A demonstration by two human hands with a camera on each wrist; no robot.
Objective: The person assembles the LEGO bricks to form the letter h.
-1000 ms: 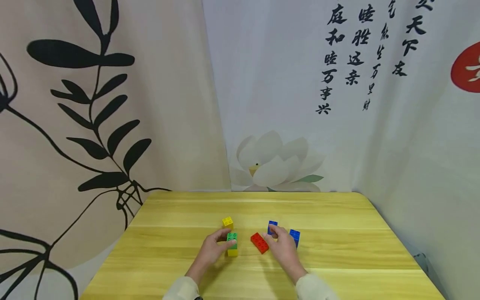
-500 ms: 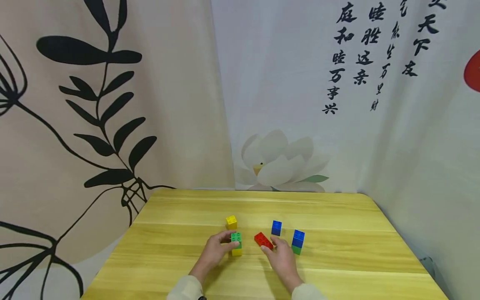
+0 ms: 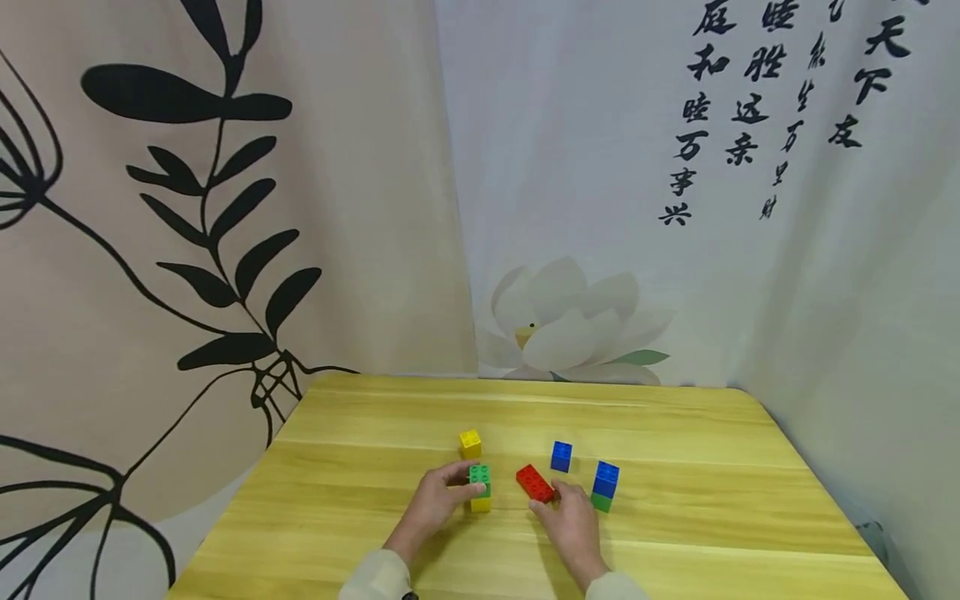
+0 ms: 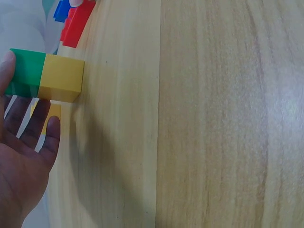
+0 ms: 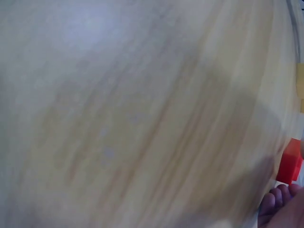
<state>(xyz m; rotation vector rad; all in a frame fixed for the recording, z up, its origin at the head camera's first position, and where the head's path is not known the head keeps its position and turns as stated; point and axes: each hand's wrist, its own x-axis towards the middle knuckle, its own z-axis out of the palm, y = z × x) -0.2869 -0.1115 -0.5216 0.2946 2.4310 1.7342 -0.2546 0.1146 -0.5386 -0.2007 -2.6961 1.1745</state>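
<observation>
My left hand point(image 3: 438, 500) pinches a green toy brick point(image 3: 479, 476) stacked on a yellow brick point(image 3: 481, 504). In the left wrist view, the thumb lies along the green brick point(image 4: 29, 71), with the yellow brick point(image 4: 61, 76) beyond it. My right hand point(image 3: 573, 521) holds the near end of a red brick point(image 3: 533, 482) between thumb and index finger. Only a corner of the red brick point(image 5: 289, 160) and some curled fingers point(image 5: 280, 194) appear in the right wrist view.
Behind the left hand stands another yellow brick point(image 3: 470, 443). A blue brick point(image 3: 561, 456) sits beyond the right hand. To its right, a second blue brick point(image 3: 606, 478) is stacked on a green brick point(image 3: 602, 502). All are on a wooden table point(image 3: 697, 517).
My right hand has drawn back from beside the far blue brick and taken the red brick's near end. The left hand keeps its grip. The head view has shifted slightly.
</observation>
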